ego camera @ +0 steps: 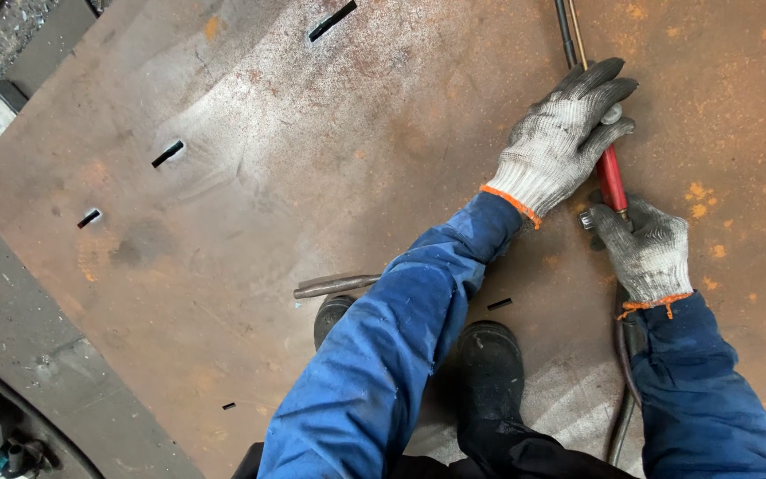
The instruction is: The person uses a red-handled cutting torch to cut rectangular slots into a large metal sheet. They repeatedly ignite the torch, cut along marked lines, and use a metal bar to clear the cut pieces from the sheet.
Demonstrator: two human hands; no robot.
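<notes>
A big rusty steel plate [312,177] fills almost all of my view, and it lies on a grey concrete floor [19,293] that shows along the left edge of the frame. The plate has orange rust spots on the right side and several short dark slots [168,153] cut in it, in the upper middle and on the left. I look down at two arms in blue sleeves [401,337] and two hands in grey knitted gloves with orange cuffs. The left hand [565,133], in the upper right of the frame, lies over a torch [612,177] with a red handle; its fingers are curled around the top part of the handle, where thin metal tubes [569,31] go up to the top edge of the frame. The right hand [644,248] is just below it and is closed on the lower end of the same red handle, near a small metal knob [587,219]. Both hands are close together, almost touching. From under the right hand a dark hose [622,399] runs down to the bottom edge. In the lower middle I see two black boots [489,364] standing on the plate, and just left of the sleeve a short grey metal bar [334,286] lies flat on the plate.
</notes>
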